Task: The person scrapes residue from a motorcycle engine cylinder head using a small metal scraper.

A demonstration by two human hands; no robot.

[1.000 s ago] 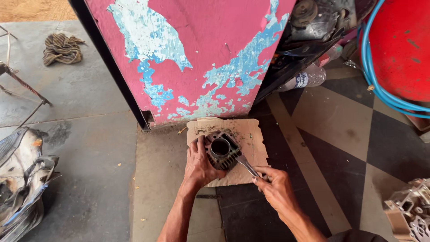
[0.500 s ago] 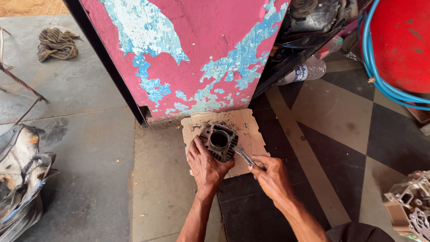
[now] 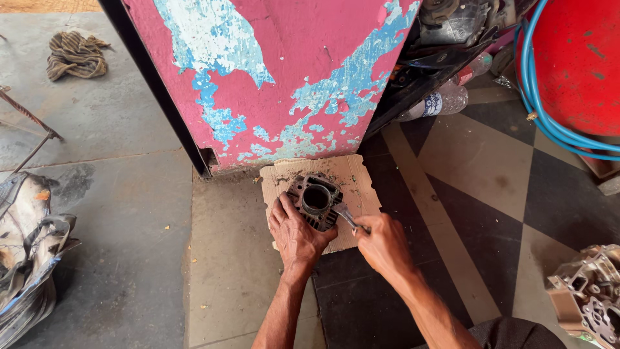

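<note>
Just below the middle of the frame, an engine cylinder block [image 3: 315, 201] sits on a torn piece of cardboard [image 3: 352, 178] laid on the floor at the foot of a peeling pink and blue wall [image 3: 284, 77]. It is a dark, finned metal casting with a round bore facing up, so it is likely heavy for its size, fully rigid and not fragile, though the fins look grimy and may be slick with oil. The left hand [image 3: 294, 232] lies over its lower-left side, fingers spread and pressing on the fins, bracing rather than wrapping it; the outer finned walls seem the soundest place to take hold, keeping fingers away from the bore's edge. The right hand [image 3: 384, 244] is clenched around the handle of a slim metal tool [image 3: 345, 216], whose tip rests against the block's right rim. A clear plastic bottle [image 3: 442, 100] lies toward the upper right, beside a blue hose [image 3: 549, 123] looped round a red drum [image 3: 578, 58], and another engine casting [image 3: 591, 294] sits at the lower right.
</note>
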